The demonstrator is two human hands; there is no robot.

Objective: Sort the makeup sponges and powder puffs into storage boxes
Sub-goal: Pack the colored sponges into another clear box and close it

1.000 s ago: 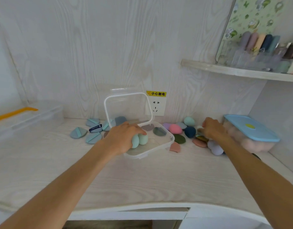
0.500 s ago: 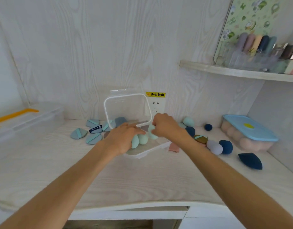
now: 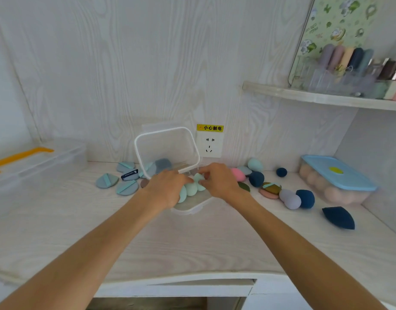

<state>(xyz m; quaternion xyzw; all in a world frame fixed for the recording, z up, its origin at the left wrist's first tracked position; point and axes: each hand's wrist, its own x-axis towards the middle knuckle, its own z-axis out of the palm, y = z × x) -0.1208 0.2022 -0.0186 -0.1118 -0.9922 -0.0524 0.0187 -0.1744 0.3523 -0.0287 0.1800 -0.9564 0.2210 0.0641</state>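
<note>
A clear storage box (image 3: 192,209) stands at the middle of the desk, its lid (image 3: 168,148) raised against the wall. My left hand (image 3: 165,189) lies in the box, fingers curled over two teal sponges (image 3: 190,190). My right hand (image 3: 219,180) pinches another teal sponge (image 3: 199,179) just above them, inside the box. To the right lie loose sponges: pink (image 3: 238,174), teal (image 3: 255,164), lilac (image 3: 289,199), navy (image 3: 306,198) and a navy wedge (image 3: 339,218). Blue-grey powder puffs (image 3: 106,180) sit left of the box.
A blue-lidded box (image 3: 335,175) filled with beige sponges stands at the right wall. A large clear box with an orange handle (image 3: 36,162) is at far left. A shelf (image 3: 326,99) overhangs the right side. A wall socket (image 3: 210,145) is behind the open box.
My right hand left the loose pile at the right and came to the open box carrying a teal sponge. My left hand stayed on the sponges in the box.
</note>
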